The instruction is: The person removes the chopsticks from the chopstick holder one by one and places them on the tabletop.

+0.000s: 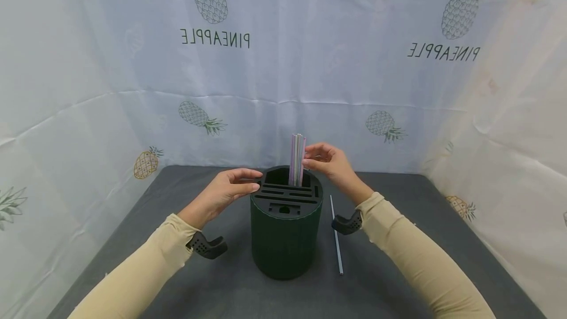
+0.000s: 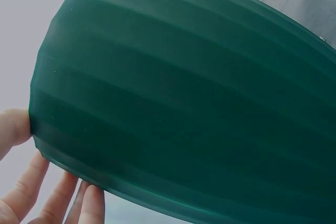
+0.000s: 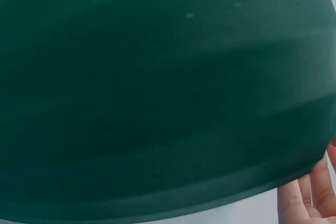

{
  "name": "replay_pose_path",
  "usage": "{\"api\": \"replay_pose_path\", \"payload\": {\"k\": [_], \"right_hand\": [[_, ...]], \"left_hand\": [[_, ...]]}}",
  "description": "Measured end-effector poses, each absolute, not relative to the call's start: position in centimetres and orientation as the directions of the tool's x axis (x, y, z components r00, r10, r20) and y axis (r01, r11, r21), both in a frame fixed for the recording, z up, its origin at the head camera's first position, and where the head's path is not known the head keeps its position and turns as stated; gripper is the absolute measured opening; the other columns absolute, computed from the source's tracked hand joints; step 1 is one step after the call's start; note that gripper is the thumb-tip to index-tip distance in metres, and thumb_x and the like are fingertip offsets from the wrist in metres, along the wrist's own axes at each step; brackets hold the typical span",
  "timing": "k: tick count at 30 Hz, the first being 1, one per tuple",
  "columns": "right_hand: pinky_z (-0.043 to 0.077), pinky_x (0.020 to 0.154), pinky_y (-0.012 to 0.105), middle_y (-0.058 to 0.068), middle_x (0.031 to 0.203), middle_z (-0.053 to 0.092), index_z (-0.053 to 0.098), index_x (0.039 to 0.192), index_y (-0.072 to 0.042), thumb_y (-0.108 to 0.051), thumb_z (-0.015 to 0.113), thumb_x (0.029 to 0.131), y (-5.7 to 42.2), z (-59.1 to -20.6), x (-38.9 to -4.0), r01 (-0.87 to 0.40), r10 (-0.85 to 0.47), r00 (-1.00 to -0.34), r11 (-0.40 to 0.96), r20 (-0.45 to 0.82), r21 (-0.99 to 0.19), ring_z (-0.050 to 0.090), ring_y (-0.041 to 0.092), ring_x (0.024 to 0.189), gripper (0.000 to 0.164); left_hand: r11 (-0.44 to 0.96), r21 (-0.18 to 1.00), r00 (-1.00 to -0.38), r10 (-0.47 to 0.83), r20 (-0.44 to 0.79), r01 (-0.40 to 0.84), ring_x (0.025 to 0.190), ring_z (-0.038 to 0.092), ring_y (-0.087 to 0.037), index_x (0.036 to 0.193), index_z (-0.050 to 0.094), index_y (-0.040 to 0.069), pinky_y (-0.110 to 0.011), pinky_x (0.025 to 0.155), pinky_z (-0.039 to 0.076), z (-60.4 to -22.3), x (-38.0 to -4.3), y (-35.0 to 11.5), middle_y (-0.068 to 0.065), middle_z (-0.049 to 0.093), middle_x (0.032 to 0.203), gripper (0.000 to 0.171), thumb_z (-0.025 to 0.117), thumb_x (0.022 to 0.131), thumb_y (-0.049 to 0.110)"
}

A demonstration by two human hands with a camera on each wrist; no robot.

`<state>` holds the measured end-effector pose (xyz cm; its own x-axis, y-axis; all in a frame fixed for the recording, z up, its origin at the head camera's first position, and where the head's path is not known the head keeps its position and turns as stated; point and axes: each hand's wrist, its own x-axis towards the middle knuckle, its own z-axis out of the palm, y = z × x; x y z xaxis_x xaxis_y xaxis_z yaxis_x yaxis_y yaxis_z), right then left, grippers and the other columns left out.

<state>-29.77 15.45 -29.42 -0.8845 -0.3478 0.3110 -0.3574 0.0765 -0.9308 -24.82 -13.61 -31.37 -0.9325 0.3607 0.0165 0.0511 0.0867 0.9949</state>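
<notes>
In the head view a dark green round holder [image 1: 285,240] with a slotted black top stands upright on the table. A bundle of slim, shiny pink and silver chopsticks [image 1: 297,161] rises from the holder's large rear compartment. My right hand [image 1: 330,164] pinches at the bundle's right side with thumb and fingertips. At the holder's upper left edge, the thumb and fingers of my left hand [image 1: 228,191] touch the rim. The green wall [image 2: 173,98] fills most of the left wrist view, with fingertips along its edge. In the right wrist view that wall hides most of my right hand [image 3: 310,198].
A single silvery chopstick [image 1: 336,240] lies on the dark grey table [image 1: 212,284], just right of the holder. Pale curtains [image 1: 283,73] printed with pineapples hang behind and at both sides. Each wrist carries a black band mount [image 1: 347,223].
</notes>
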Motion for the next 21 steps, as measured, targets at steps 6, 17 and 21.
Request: {"api": "replay_pose_path", "payload": {"k": [6,17,21], "right_hand": [[0.056,0.085,0.026,-0.005,0.096,0.064,0.062,0.113,-0.003,-0.011,0.073,0.087,15.0,-29.4,-29.5,-0.355,-0.334,-0.896,0.146,0.292,-0.924,0.065,0.01,0.095,0.029],[0.057,0.087,0.032,-0.004,0.095,0.064,0.063,0.106,-0.006,-0.008,0.072,0.087,14.9,-29.1,-29.1,-0.333,-0.321,-0.904,0.109,0.284,-0.937,0.065,0.011,0.091,0.021],[0.056,0.089,0.037,-0.004,0.095,0.062,0.063,0.1,-0.014,-0.007,0.07,0.088,15.1,-28.1,-28.8,-0.369,-0.306,-0.891,0.057,0.336,-0.928,0.065,0.011,0.09,0.016]], "left_hand": [[0.086,0.995,-0.932,0.362,0.012,0.047,0.129,0.049,-0.026,0.132,0.056,0.004,-0.047,0.114,0.036,-31.3,-24.8,-13.7,-0.011,0.045,0.144,0.048,0.072,0.088,0.018],[0.088,0.995,-0.934,0.357,0.014,0.048,0.127,0.05,-0.025,0.132,0.057,0.004,-0.046,0.114,0.036,-31.5,-24.8,-13.6,-0.01,0.045,0.144,0.047,0.071,0.089,0.018],[0.084,0.995,-0.933,0.36,0.014,0.047,0.128,0.049,-0.025,0.132,0.056,0.004,-0.046,0.114,0.035,-31.5,-24.8,-13.6,-0.01,0.043,0.146,0.048,0.071,0.089,0.018]]}}
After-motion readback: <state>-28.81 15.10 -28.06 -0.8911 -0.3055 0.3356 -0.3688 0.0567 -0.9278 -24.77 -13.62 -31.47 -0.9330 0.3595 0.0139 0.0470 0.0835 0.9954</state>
